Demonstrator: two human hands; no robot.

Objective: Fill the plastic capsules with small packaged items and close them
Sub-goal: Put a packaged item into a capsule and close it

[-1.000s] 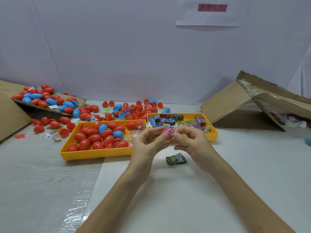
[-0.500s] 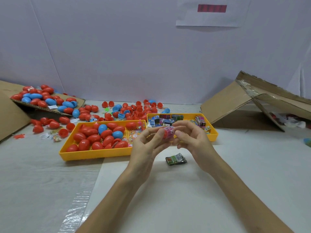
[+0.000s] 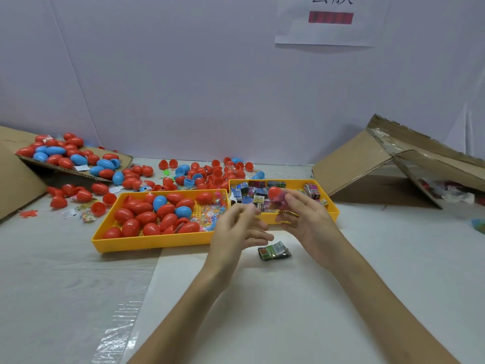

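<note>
Right hand (image 3: 305,219) pinching a red capsule (image 3: 274,192) at its fingertips; left hand (image 3: 237,228) loose-fingered, holding nothing.
Nearest, a small dark packet (image 3: 274,250) lies on the white table (image 3: 341,311) below both hands. The capsule is held up in front of the yellow tray (image 3: 332,216) of packaged items. A second yellow tray (image 3: 152,244) of red and blue capsules sits just left, with loose capsules (image 3: 217,172) scattered behind.

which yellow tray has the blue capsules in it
The left yellow tray: it holds blue capsules among many red ones. The right tray holds small packets and no blue capsule.
</note>
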